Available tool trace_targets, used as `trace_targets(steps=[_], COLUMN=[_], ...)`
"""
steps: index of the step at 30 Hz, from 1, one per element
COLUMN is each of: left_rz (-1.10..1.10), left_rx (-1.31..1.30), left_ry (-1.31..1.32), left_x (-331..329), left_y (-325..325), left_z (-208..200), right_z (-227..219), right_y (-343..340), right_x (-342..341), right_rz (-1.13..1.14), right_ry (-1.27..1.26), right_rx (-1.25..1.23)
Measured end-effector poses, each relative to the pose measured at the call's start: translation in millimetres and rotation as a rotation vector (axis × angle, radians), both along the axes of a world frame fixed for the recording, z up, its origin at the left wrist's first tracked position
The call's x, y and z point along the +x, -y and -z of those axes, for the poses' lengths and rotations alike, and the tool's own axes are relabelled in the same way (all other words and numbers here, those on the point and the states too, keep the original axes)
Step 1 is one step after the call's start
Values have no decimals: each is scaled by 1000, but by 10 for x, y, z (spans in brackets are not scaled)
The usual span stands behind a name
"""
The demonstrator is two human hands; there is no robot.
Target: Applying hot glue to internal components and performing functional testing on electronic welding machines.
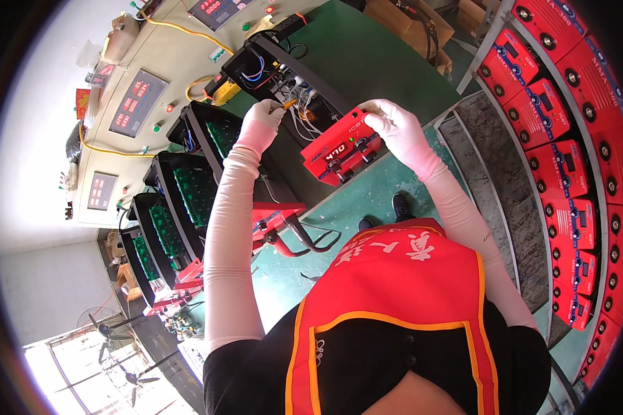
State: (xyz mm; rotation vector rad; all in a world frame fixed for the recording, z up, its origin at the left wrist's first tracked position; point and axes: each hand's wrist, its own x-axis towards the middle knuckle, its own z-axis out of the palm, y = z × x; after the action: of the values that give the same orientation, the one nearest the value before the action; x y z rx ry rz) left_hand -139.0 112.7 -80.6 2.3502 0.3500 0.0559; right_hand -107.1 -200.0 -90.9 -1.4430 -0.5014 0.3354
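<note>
My right hand (397, 131), in a white glove with a pink cuff, grips the upper edge of a red front panel (340, 148). The panel has a lit display, a knob and two dark sockets, and is tilted towards me. Just left of it, my left hand (262, 123), gloved too, pinches a slim yellow tool (290, 104), whose exact kind is too small to tell. This tool points into the wiring (302, 97) of an opened black machine housing (284, 66). White wires run from inside the housing towards the back of the panel.
More opened housings with green circuit boards (190, 196) stand in a row on the left. Behind them rises a beige test console (140, 114) with red displays. A rack of finished red machines (557, 169) curves along the right. A black cable (323, 242) hangs near a red panel.
</note>
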Motion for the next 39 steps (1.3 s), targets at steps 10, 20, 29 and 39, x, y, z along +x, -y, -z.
trace_targets(steps=[10, 20, 29, 39], left_rz=[5, 12, 12, 45], left_rx=[-4, -5, -33, -11], left_ry=[29, -99, -61, -36], left_x=[0, 21, 0, 14], left_y=[-16, -42, 51, -4], left_z=[68, 71, -21, 16], right_z=[6, -10, -4, 15], right_y=[1, -11, 2, 0], right_x=[-1, -2, 2, 11], right_rz=[10, 16, 27, 14], right_ry=[10, 24, 35, 17], right_rx=[-9, -19, -38, -17])
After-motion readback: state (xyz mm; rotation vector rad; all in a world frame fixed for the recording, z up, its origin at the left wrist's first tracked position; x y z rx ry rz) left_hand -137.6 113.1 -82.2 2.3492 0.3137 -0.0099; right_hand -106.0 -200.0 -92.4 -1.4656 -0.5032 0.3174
